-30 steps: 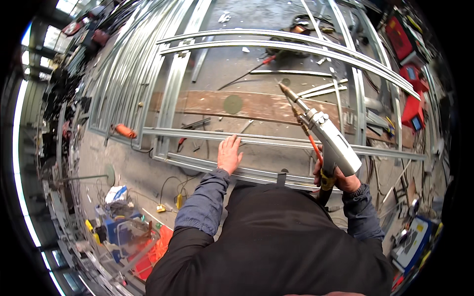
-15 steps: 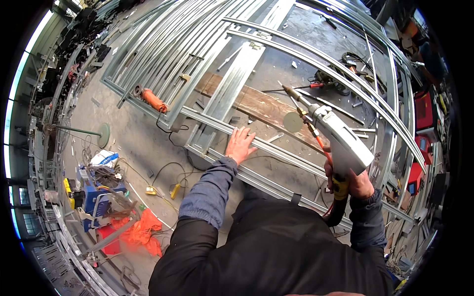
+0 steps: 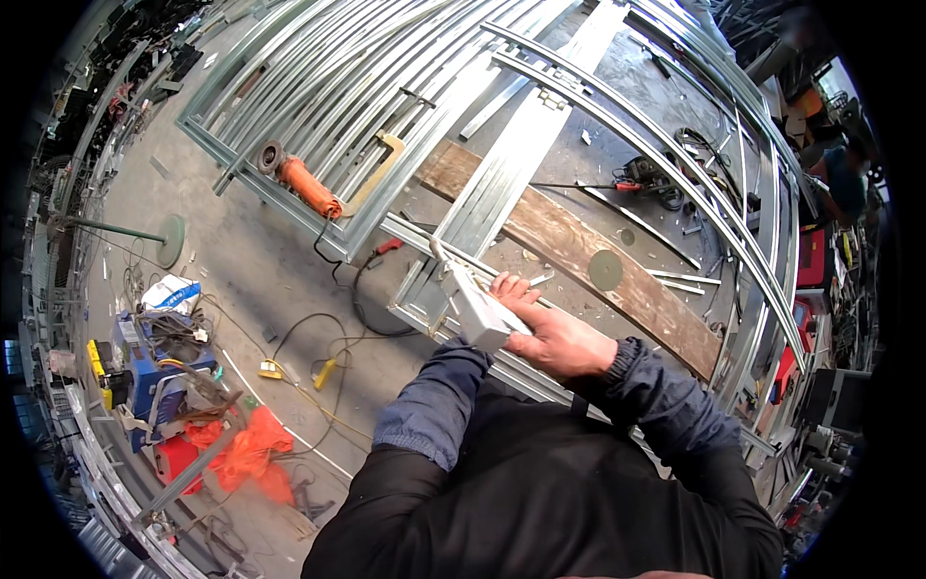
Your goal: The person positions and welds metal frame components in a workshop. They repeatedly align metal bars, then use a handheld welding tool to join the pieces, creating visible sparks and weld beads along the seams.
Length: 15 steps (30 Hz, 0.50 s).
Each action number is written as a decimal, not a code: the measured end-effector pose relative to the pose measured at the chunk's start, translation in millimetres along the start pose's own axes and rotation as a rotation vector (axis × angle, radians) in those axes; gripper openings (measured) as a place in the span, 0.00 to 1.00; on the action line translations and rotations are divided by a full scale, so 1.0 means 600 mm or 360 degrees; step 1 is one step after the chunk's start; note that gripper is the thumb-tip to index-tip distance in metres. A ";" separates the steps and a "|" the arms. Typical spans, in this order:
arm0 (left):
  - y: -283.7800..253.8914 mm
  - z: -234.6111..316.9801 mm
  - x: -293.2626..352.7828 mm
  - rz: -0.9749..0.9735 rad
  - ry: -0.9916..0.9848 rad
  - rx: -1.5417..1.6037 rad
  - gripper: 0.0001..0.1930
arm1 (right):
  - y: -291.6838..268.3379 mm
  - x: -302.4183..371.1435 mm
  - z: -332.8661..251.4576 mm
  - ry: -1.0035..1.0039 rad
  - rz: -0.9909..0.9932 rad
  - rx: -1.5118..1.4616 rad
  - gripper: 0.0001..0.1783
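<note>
My right hand is closed around a white welding gun with a pointed nozzle. Its handle is hidden behind the hand. The nozzle points away from me, over the joint between a long metal rail and a wide crosspiece; I cannot tell whether the tip touches. The gun and my right hand cover most of my left hand. Only fingers that appear to belong to it show past the gun, lying on the rail.
An orange angle grinder lies on the barred frame at left. A wooden plank with a round disc crosses beneath the rails. Cables, a blue machine and orange plastic lie on the floor at left. Red cases stand at right.
My right hand has brought the welding gun from the right across to the left, over the frame joint by my left hand. My view has shifted, and the gun now hides most of the left hand.
</note>
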<state>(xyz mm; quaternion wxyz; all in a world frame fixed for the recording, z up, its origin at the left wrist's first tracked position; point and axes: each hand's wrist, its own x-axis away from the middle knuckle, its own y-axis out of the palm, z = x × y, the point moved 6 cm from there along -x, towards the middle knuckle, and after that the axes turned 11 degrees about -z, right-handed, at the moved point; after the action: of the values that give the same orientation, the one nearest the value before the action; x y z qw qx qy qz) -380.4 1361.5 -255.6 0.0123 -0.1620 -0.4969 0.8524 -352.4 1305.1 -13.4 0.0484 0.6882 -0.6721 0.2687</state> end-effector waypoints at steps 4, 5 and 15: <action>0.101 -0.040 0.034 0.0080 -0.0083 0.0020 0.33 | 0.041 -0.085 0.033 0.0077 -0.0038 0.0234 0.40; 0.113 -0.040 0.034 0.0090 -0.0094 -0.0020 0.33 | 0.045 -0.098 0.039 0.0160 -0.0055 0.0244 0.40; 0.070 -0.028 0.002 0.0227 -0.0045 -0.0051 0.36 | 0.069 -0.157 0.087 0.0097 0.0119 0.0334 0.38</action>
<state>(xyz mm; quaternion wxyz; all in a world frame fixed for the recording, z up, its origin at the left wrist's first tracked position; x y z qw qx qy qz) -370.8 1355.0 -299.1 -0.0582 -0.1851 -0.4977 0.8454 -371.4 1363.6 -111.2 -0.0134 0.6555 -0.6637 0.3601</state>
